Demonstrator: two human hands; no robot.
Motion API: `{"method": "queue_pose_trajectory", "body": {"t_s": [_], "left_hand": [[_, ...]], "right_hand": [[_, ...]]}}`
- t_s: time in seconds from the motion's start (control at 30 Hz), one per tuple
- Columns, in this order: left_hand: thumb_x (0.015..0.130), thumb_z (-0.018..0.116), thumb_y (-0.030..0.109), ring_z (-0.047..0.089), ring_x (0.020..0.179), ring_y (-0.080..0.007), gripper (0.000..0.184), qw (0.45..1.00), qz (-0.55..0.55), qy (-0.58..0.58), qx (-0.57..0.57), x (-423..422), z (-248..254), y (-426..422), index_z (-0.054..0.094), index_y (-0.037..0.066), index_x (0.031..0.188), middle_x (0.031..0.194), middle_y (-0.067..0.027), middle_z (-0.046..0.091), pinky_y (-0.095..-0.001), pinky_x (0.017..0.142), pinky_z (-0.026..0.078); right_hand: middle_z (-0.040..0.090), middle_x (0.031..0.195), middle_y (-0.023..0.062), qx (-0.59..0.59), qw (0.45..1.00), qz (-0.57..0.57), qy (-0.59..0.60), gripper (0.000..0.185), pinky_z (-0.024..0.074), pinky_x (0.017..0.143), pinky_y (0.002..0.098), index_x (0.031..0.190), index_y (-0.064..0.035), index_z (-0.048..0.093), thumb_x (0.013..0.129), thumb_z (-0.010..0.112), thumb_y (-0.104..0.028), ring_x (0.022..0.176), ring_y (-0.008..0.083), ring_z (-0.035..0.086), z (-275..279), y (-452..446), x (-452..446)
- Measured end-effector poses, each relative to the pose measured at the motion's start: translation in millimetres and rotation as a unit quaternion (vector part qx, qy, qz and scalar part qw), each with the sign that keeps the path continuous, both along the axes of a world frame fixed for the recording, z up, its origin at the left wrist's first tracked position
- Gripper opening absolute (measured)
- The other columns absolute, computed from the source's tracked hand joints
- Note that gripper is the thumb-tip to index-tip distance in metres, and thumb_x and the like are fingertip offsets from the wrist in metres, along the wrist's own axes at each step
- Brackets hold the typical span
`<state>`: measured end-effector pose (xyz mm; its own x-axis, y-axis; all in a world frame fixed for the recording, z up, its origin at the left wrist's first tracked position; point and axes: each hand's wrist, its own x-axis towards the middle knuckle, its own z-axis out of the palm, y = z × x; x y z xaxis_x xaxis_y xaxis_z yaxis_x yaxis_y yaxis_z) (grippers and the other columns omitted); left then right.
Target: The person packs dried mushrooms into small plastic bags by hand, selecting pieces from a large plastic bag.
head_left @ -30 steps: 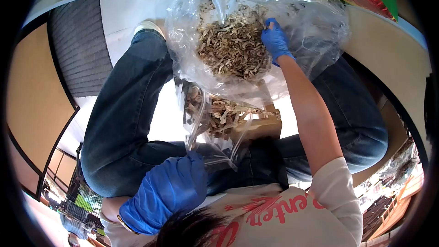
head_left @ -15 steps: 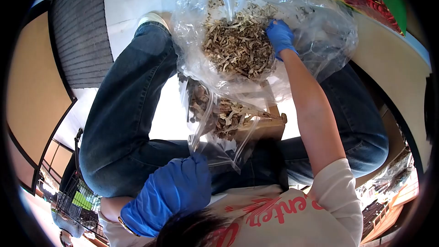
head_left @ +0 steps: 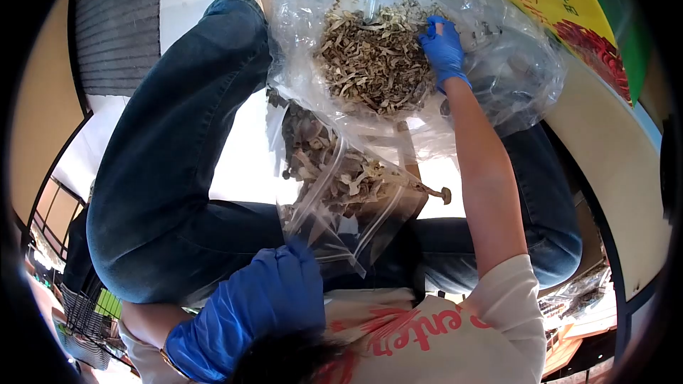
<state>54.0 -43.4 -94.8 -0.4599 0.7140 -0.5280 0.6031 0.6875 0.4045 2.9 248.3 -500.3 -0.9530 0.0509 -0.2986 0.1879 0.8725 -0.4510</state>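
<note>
Dried brown pieces (head_left: 373,60) lie heaped in a large clear plastic bag (head_left: 512,64). At the heap's right edge is my right hand (head_left: 442,48), in a blue glove, with its fingers curled; whatever it may hold is hidden. A smaller clear zip bag (head_left: 331,238), holding dried mushroom-like pieces (head_left: 348,178), lies between my thighs. One long stem with a cap (head_left: 435,193) sticks out of its right side. My left hand (head_left: 274,288), also blue-gloved, is closed at the zip bag's lower left edge, pinching its corner.
A yellow and green printed box (head_left: 555,0) stands at the upper right. A grey ribbed mat (head_left: 117,28) lies at the upper left. Beige panels (head_left: 605,163) with dark edges are at the sides. A wire basket (head_left: 85,313) is at the lower left.
The view has shifted and turned a little. The zip bag's contents show more widely, with the stem clearer at the right. Both hands stay near the same bags.
</note>
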Motion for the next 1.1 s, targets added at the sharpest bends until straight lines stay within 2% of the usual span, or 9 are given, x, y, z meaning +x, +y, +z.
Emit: {"method": "queue_pose_trajectory", "body": {"t_s": [0.1, 0.33, 0.43, 0.67, 0.73, 0.77, 0.83, 0.93, 1.1], "left_hand": [[0.073, 0.061, 0.013, 0.052, 0.05, -0.0173, 0.017, 1.0, 0.003, -0.005, 0.004, -1.1, -0.7, -1.2, 0.058, 0.0, 0.084, 0.06, -0.0042, 0.05, -0.0305, 0.042, 0.04], [0.073, 0.061, 0.013, 0.052, 0.05, -0.0175, 0.017, 1.0, 0.008, -0.008, 0.016, -2.6, -2.0, -2.2, 0.058, 0.0, 0.083, 0.06, -0.0044, 0.05, -0.0306, 0.042, 0.041], [0.072, 0.061, 0.012, 0.052, 0.05, -0.0175, 0.016, 1.0, 0.008, -0.011, 0.018, -2.7, -1.8, -2.0, 0.058, 0.0, 0.083, 0.06, -0.0045, 0.05, -0.0307, 0.042, 0.041], [0.072, 0.06, 0.012, 0.052, 0.05, -0.0177, 0.016, 1.0, 0.006, -0.011, 0.021, -5.5, -2.0, -3.3, 0.058, 0.0, 0.082, 0.06, -0.0048, 0.05, -0.0308, 0.043, 0.041], [0.072, 0.06, 0.012, 0.053, 0.05, -0.0177, 0.015, 1.0, 0.009, -0.013, 0.023, -4.6, -2.6, -3.6, 0.057, 0.001, 0.081, 0.06, -0.0048, 0.051, -0.0309, 0.043, 0.041], [0.072, 0.06, 0.012, 0.053, 0.05, -0.0178, 0.015, 1.0, 0.011, -0.015, 0.023, -5.0, -2.6, -4.2, 0.057, 0.001, 0.081, 0.06, -0.0049, 0.051, -0.0309, 0.043, 0.041], [0.072, 0.06, 0.012, 0.053, 0.051, -0.0178, 0.015, 0.999, 0.013, -0.015, 0.025, -4.9, -3.7, -4.6, 0.057, 0.001, 0.081, 0.06, -0.0049, 0.051, -0.0309, 0.043, 0.041], [0.071, 0.06, 0.012, 0.053, 0.051, -0.0179, 0.015, 0.999, 0.013, -0.017, 0.029, -5.4, -3.1, -5.1, 0.057, 0.001, 0.081, 0.06, -0.0051, 0.051, -0.031, 0.043, 0.041], [0.071, 0.06, 0.012, 0.053, 0.051, -0.018, 0.014, 0.999, 0.014, -0.016, 0.032, -6.8, -4.0, -5.8, 0.057, 0.001, 0.08, 0.06, -0.0052, 0.051, -0.0311, 0.043, 0.041]], "right_hand": [[0.058, 0.091, 0.013, 0.041, 0.994, 0.061, -0.083, 0.027, 0.0456, 0.077, 0.0424, 0.095, -0.0093, 0.058, 0.074, 0.065, -0.024, 0.089, 0.031, 0.057, -8.6, 11.9, -12.5], [0.059, 0.091, 0.0132, -0.015, 0.997, 0.074, -0.024, 0.029, 0.046, 0.077, 0.04, 0.096, -0.0079, 0.057, 0.071, 0.069, -0.02, 0.084, 0.0314, 0.057, 19.5, 13.7, -5.3], [0.059, 0.092, 0.0139, -0.051, 0.999, 0.009, -0.012, 0.031, 0.046, 0.078, 0.0389, 0.098, -0.0083, 0.057, 0.072, 0.069, -0.021, 0.086, 0.0315, 0.057, 15.8, 6.0, -1.0], [0.06, 0.093, 0.0165, 0.034, 0.992, 0.038, -0.117, 0.04, 0.0471, 0.078, 0.0381, 0.1, -0.0047, 0.06, 0.067, 0.072, -0.024, 0.087, 0.0284, 0.059, 1.2, -12.3, -5.0], [0.06, 0.092, 0.0148, -0.095, 0.981, -0.1, -0.133, 0.037, 0.0478, 0.075, 0.0355, 0.097, -0.0042, 0.062, 0.067, 0.073, -0.024, 0.084, 0.0253, 0.06, 0.7, -20.7, -4.8], [0.06, 0.092, 0.0148, -0.096, 0.981, -0.097, -0.136, 0.037, 0.0478, 0.075, 0.0355, 0.097, -0.0042, 0.062, 0.067, 0.073, -0.024, 0.084, 0.0253, 0.06, 5.5, -28.4, -4.8], [0.061, 0.089, 0.0132, -0.17, 0.976, -0.136, 0.001, 0.036, 0.048, 0.074, 0.0327, 0.095, -0.0039, 0.063, 0.068, 0.073, -0.025, 0.079, 0.0228, 0.06, 22.5, -46.9, -6.5], [0.061, 0.083, 0.012, -0.249, 0.967, -0.057, -0.007, 0.037, 0.0482, 0.073, 0.0322, 0.096, -0.0034, 0.063, 0.067, 0.073, -0.024, 0.074, 0.023, 0.06, 29.3, -63.9, -9.8], [0.064, 0.08, 0.0146, -0.025, 0.998, 0.062, -0.006, 0.03, 0.0496, 0.067, 0.0406, 0.104, -0.0087, 0.059, 0.08, 0.055, -0.026, 0.072, 0.0312, 0.062, 34.9, -94.5, -13.2]]}}
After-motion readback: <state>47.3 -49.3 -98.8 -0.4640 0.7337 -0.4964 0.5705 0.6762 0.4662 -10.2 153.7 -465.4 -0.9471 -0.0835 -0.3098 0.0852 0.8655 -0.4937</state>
